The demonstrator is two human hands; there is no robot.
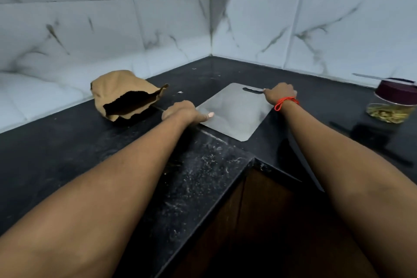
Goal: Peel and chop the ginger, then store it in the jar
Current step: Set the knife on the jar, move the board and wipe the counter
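Note:
A steel chopping board [234, 112] lies flat on the black counter [67, 142] in the corner. My left hand [184, 112] grips its near left edge, thumb on top of the board. My right hand [281, 92], with a red thread on the wrist, grips the far right edge beside the handle slot. At the far right stands a glass jar [391, 103] with a dark red lid, holding chopped yellowish ginger strips. A knife [381, 78] rests across the jar's lid. No whole ginger is in view.
A torn brown paper bag [126, 95] lies open on the counter left of the board. A dark tool [370, 136] lies on the counter in front of the jar. White marble tiles wall in the corner behind. The counter's front edge steps inward below the board.

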